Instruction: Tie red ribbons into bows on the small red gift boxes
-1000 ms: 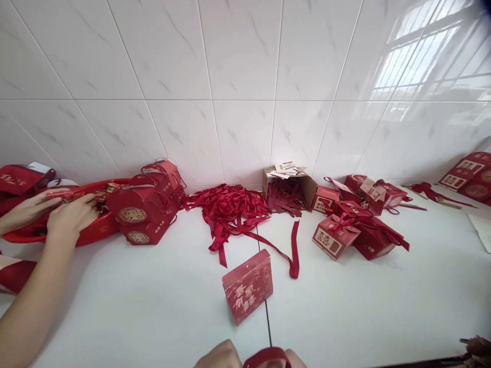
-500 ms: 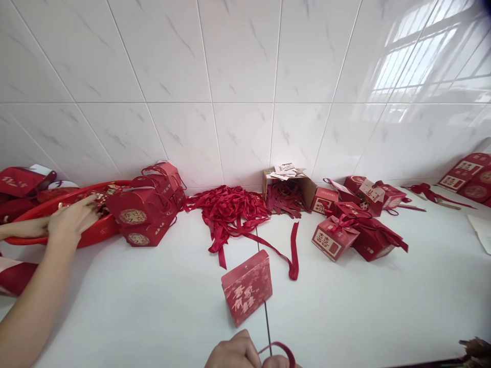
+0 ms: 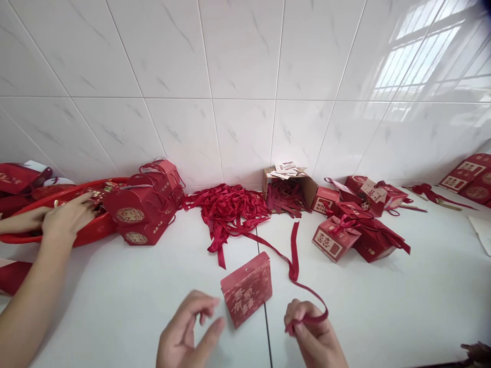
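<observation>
A red gift box [image 3: 248,290] with pale lettering and a small hole near its top edge stands on the white table in front of me. Just to its left, my left hand [image 3: 192,327] is open, thumb and fingers apart and holding nothing. On the other side, my right hand [image 3: 312,332] pinches the end of a dark red ribbon [image 3: 316,296] between thumb and fingers. The strip curves up from my fingers toward a folded ribbon piece [image 3: 293,263] lying on the table. Behind the box lies a heap of red ribbons [image 3: 233,207].
Another person's hands [image 3: 69,217] reach into a red basin [image 3: 90,232] at the left. Stacked red boxes [image 3: 134,217] stand beside it. An open carton [image 3: 307,191] holds dark red strips, and ribbon-tied boxes [image 3: 333,237] sit to the right. A tiled wall [image 3: 245,138] runs behind.
My hands have risen from the bottom edge and separated. The left has opened beside the gift box; the right has moved right, holding the ribbon's end.
</observation>
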Motion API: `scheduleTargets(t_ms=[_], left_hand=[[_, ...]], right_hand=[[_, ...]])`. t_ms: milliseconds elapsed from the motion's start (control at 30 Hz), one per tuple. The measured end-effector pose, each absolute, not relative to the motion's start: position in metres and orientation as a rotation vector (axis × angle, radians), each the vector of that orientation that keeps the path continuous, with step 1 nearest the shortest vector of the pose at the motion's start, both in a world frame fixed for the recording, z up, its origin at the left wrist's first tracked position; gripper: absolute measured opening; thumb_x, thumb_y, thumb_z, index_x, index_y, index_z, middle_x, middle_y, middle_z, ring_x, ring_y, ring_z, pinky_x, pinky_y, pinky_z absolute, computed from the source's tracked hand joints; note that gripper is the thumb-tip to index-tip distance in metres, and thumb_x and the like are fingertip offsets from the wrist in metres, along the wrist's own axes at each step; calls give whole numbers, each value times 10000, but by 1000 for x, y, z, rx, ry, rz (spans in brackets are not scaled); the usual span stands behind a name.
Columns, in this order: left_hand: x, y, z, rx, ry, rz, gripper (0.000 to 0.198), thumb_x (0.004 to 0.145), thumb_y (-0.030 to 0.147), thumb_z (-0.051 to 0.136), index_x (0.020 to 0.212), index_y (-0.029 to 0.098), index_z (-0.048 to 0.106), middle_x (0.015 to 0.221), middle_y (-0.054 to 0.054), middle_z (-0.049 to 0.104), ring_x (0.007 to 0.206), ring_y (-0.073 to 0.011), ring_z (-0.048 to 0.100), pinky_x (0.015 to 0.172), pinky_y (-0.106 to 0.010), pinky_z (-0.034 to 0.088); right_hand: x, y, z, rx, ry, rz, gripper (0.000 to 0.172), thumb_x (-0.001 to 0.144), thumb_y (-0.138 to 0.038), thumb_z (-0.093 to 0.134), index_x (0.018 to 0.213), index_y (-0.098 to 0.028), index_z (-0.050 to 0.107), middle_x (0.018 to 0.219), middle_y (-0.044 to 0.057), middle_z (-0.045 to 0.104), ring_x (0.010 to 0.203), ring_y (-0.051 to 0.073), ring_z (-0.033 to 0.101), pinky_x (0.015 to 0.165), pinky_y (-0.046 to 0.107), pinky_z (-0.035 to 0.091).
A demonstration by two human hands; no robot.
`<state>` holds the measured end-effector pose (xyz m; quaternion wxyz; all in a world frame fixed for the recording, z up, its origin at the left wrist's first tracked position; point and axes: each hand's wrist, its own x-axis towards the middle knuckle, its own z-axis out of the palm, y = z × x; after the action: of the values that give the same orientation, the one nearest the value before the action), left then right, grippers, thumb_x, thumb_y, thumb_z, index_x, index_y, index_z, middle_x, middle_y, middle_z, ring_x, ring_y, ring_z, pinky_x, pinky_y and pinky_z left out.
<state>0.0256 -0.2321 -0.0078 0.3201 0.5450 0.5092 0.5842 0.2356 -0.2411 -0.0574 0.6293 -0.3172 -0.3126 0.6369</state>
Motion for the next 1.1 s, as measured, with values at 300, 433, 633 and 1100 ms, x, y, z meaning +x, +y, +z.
scheduleTargets(t_ms=[300, 433, 633, 1100], left_hand=[[49, -196, -18, 1491, 1474, 1304, 718, 752, 399, 687, 1388, 245, 393, 968, -41, 670, 933, -211, 635, 911, -362, 463], [53, -194, -21, 1511, 1414, 1292, 703, 824, 367, 630, 1441, 235, 318, 715, 41, 627, 726, -148, 631, 847, -309, 505], [50, -195, -23, 1509, 1379, 1283, 520, 841, 356, 619, 1327, 220, 494, 827, -9, 698, 741, -168, 665, 696, -269, 569], [48, -191, -37, 1678, 1306, 1276, 124, 865, 276, 591, 930, 224, 683, 867, -32, 665, 807, -176, 655, 728, -262, 537]], right_hand=[[239, -212, -58, -952, -993, 1088, 117, 821, -395, 670, 811, -280, 690, 1053, 72, 575, 1052, 247, 517, 868, 370, 454], [230, -200, -56, -994, -1136, 1055, 144, 835, -388, 646, 817, -256, 698, 1305, 97, 497, 1241, 305, 424, 970, 446, 406], [216, -191, -55, -889, -1313, 997, 130, 894, -314, 569, 892, -263, 687, 1409, 71, 417, 1276, 267, 431, 1005, 419, 402], [202, -191, -60, -880, -1348, 966, 128, 902, -241, 558, 906, -272, 683, 1402, 63, 375, 1280, 240, 457, 1004, 372, 443]])
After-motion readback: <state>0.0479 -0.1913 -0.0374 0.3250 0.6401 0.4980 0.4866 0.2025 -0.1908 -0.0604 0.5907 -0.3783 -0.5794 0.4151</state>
